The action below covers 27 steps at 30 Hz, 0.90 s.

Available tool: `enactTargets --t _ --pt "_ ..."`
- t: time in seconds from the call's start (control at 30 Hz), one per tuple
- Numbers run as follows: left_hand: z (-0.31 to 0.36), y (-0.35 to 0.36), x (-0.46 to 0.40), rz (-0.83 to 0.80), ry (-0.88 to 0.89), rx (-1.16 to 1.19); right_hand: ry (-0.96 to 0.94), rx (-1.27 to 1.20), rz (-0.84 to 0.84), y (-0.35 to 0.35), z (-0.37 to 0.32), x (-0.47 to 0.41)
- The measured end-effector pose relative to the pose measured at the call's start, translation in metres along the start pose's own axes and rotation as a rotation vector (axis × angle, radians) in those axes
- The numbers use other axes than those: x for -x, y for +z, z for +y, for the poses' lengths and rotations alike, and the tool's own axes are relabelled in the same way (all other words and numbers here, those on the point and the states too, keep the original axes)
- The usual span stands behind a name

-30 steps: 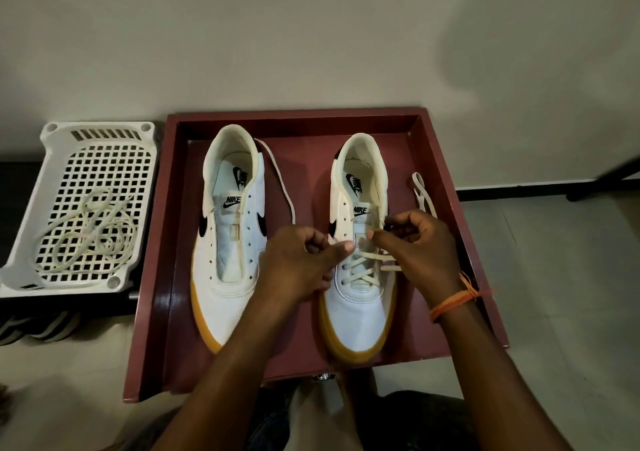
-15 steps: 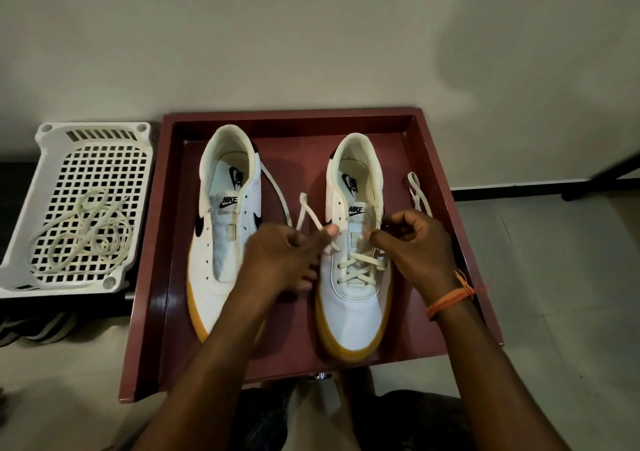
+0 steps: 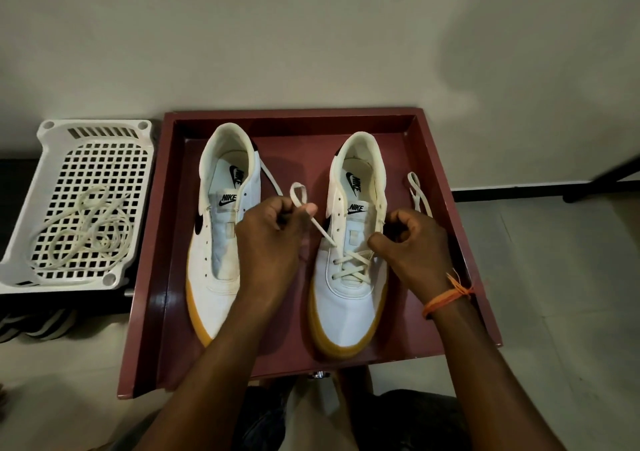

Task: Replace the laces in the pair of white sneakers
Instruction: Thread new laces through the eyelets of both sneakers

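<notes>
- White low-top sneakers with gum-yellow soles stand side by side, toes toward the person, inside a dark red wooden tray, which serves as the landmark for everything here.
- Right-hand sneaker, toward the tray's right half, has a cream flat lace crossed through its lower eyelets; the upper eyelets are bare.
- One end of that lace runs up and left from an eyelet to the left hand, which pinches it between thumb and curled fingers over the tray's middle, a small loop standing above the fingertips.
- Right hand is curled at the sneaker's right eyelet row, fingers bent in tight; it seems to pinch the lace's other end, though the grip itself is hidden. An orange thread band circles that wrist.
- More of the lace lies looped on the tray floor near the right wall.
- Left-hand sneaker, in the tray's left half, shows no lacing through its eyelets; a cream lace strand lies just beside its right side.
- Just left of the tray sits a white perforated plastic basket holding a coil of off-white laces.
</notes>
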State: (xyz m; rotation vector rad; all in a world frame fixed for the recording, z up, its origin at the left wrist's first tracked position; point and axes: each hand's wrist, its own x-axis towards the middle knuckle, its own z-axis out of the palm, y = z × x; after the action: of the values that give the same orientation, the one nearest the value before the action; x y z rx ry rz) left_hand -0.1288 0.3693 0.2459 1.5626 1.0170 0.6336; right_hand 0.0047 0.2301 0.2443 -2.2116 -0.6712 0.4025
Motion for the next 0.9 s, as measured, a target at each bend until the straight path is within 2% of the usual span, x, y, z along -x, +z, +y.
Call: enactTargets --t 0.13,0.23,0.33,0.47,0.53,0.6,0.7,0.77,0.83,0.9 --pt "-0.007 0.002 -0.002 -0.112 -0.228 0.051 0.025 -0.077 -0.044 -0.007 -0.001 0.001" --pt "-0.008 0.002 -0.002 -0.224 -0.242 -0.017 0.049 -0.052 -0.085 -0.019 -0.003 0.002" --pt "-0.005 0.004 0.004 -0.246 -0.14 -0.128 0.071 -0.085 -0.147 -0.043 -0.008 0.004" --pt "0.002 0.003 0.025 -0.167 0.013 -0.284 0.083 -0.088 -0.359 -0.071 -0.016 0.017" --pt "0.017 0.003 0.044 -0.016 0.157 -0.369 0.054 -0.102 -0.341 -0.082 -0.024 0.028" --pt "0.031 0.006 0.063 0.031 0.304 -0.376 0.03 -0.158 -0.314 -0.093 -0.036 0.039" --pt "0.055 0.02 0.09 -0.202 0.5 -0.362 0.0 -0.262 -0.311 -0.119 -0.064 0.056" --pt "0.067 0.037 0.105 -0.408 0.485 -0.319 -0.013 -0.3 -0.308 -0.134 -0.078 0.06" --pt "0.08 0.047 0.12 -0.458 0.487 -0.282 -0.018 -0.336 -0.281 -0.156 -0.097 0.068" --pt "0.093 0.051 0.131 -0.416 0.492 -0.255 -0.022 -0.365 -0.264 -0.174 -0.111 0.075"
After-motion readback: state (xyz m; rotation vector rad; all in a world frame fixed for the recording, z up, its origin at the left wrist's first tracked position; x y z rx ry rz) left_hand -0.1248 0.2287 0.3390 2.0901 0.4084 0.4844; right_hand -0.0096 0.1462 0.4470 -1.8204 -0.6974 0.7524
